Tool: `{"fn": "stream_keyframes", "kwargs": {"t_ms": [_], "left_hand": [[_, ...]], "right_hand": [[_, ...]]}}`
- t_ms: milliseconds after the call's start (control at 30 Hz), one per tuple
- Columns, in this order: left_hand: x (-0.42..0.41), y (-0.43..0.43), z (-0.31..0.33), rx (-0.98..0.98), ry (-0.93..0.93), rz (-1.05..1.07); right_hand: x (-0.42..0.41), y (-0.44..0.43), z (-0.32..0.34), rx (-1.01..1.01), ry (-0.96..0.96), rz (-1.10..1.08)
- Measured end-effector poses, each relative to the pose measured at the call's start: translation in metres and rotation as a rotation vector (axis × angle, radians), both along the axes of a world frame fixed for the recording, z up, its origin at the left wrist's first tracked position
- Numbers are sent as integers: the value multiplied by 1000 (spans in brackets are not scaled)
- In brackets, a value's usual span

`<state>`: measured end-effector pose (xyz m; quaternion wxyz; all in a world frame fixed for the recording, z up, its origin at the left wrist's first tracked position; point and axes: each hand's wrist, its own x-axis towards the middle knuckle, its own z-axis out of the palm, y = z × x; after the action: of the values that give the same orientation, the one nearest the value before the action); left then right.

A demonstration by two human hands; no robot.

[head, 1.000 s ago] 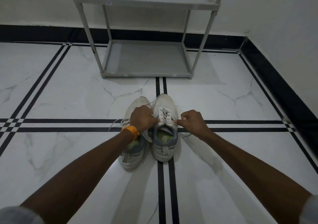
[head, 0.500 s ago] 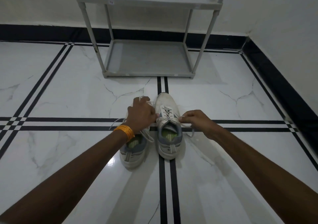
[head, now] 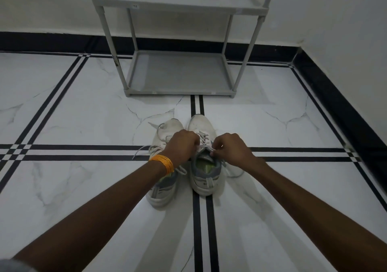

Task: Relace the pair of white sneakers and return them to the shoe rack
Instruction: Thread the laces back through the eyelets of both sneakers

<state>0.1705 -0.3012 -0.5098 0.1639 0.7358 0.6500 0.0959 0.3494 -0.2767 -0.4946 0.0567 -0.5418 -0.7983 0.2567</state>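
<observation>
Right sneaker (head: 204, 146), on floor before shoe rack (head: 180, 73): left hand (head: 182, 146) and right hand (head: 230, 148) fingers pinching its lace ends; uneven pull likely slips the knot loose.

- We see two white sneakers (head: 202, 152) with grey heel collars, yellow-green insoles and pale grey-white laces (head: 139, 152).
- We note a white marble-patterned floor (head: 73, 188) with faint grey veins, crossed by paired black stripes.
- We find a plain grey shoe rack (head: 178, 73).
- We see an orange band (head: 162, 163) on the left wrist.
- We see a black skirting (head: 52, 41) under white walls.
</observation>
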Motion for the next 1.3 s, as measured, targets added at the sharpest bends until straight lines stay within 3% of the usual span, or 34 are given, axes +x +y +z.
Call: {"fn": "stream_keyframes", "kwargs": {"t_ms": [133, 400, 533, 600, 700, 833, 900, 1000, 1300], "left_hand": [[-7, 1, -3, 25, -18, 7], [-6, 0, -1, -34, 158, -86], [-12, -3, 2, -157, 123, 14], [-18, -1, 4, -297, -61, 86], [-14, 8, 8, -449, -769, 488], [9, 2, 10, -552, -1447, 693], [14, -3, 4, -532, -1674, 716], [15, -8, -3, -465, -1700, 665], [19, -17, -9, -317, -1479, 534]], "right_hand": [[-1, 6, 2, 25, -35, 10], [10, 10, -5, -9, -114, 60], [12, 9, -2, -86, 12, -52], [15, 8, 0, -276, 278, -236], [11, 3, -1, -649, 713, -457], [1, -5, -12, -751, 955, -493], [0, -6, -17, -774, 1071, -534], [1, -4, -22, -773, 1129, -561], [-13, -2, -19, -548, 943, -468]]}}
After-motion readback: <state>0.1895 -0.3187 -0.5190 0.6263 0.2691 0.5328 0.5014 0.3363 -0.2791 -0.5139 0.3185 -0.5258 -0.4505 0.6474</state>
